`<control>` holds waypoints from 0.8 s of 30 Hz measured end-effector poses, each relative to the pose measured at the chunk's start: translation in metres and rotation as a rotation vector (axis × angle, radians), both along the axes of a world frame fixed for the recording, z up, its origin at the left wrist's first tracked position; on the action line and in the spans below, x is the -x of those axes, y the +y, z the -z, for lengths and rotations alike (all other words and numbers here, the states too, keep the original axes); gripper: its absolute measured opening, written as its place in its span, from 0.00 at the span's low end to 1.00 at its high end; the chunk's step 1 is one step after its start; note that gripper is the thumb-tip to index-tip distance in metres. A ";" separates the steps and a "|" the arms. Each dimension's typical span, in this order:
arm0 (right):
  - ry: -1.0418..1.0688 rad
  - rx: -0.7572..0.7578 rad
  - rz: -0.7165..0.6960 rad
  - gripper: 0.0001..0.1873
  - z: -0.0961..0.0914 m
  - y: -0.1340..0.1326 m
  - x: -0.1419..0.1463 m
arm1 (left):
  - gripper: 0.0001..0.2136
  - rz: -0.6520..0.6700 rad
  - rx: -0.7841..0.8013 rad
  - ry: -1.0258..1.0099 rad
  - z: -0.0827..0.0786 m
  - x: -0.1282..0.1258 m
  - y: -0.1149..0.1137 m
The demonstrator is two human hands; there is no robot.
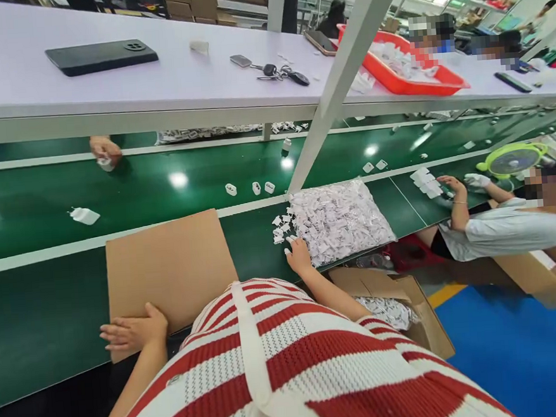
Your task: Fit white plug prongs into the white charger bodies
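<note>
My left hand (132,332) lies flat, fingers spread and together on nothing, pressing the near edge of a cardboard sheet (171,273) that rests on the green counter (37,301). My right hand (299,256) reaches forward with its fingers loosely open, fingertips touching the small white plastic parts (279,229) scattered just ahead of it and brushing the near corner of a clear bag of white parts (338,220) that sits immediately to its right. The loose pieces look light, hard and smooth, so I judge they would skid on the belt surface and are best pinched one at a time by their sides or swept into the palm. The bag seems soft and floppy, heavy only in bulk; I would grip it by a bunched corner or scoop under it. The cardboard looks stiff but bendable, easiest taken by an edge. Below my right hand an open carton (409,307) holds another bag. Farther right of that hand, a co-worker's hands (452,187) handle white pieces. On the shelf beyond both hands lie a dark phone (100,57), keys (278,74) and a red tray (411,72). I can read no writing, brand or label anywhere.
</note>
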State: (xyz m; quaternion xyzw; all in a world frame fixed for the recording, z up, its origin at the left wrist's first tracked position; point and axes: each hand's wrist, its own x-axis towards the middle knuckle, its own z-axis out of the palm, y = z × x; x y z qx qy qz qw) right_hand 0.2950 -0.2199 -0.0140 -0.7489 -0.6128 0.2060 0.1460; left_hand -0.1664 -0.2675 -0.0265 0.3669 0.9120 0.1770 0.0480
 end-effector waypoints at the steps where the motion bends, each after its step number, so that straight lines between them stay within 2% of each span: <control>1: 0.009 0.006 -0.014 0.21 0.000 0.004 -0.001 | 0.43 0.000 0.000 0.001 0.001 -0.006 -0.003; 4: 0.058 0.028 -0.068 0.16 0.000 0.017 0.005 | 0.40 -0.028 -0.007 0.002 0.005 -0.012 -0.007; 7: 0.136 0.051 -0.082 0.15 0.003 0.029 0.014 | 0.39 -0.043 -0.022 0.006 0.005 -0.009 -0.010; 11: 0.310 0.084 -0.015 0.17 0.007 0.038 0.019 | 0.38 -0.054 -0.024 -0.008 -0.003 -0.005 -0.012; 14: 0.510 0.119 0.084 0.18 0.009 0.043 0.019 | 0.36 0.007 -0.042 -0.021 -0.013 -0.007 -0.002; 16: 0.676 0.168 0.166 0.21 0.009 0.044 0.021 | 0.35 0.081 -0.054 -0.037 -0.018 -0.011 0.012; 19: 0.954 0.264 0.273 0.25 0.005 0.042 0.031 | 0.33 0.236 -0.067 -0.075 -0.023 -0.019 0.049; 21: 1.121 0.310 0.329 0.24 0.000 0.037 0.038 | 0.32 0.360 -0.066 -0.111 -0.023 -0.027 0.082; 24: 1.289 0.331 0.406 0.25 -0.012 0.028 0.048 | 0.31 0.546 -0.042 -0.173 -0.022 -0.045 0.144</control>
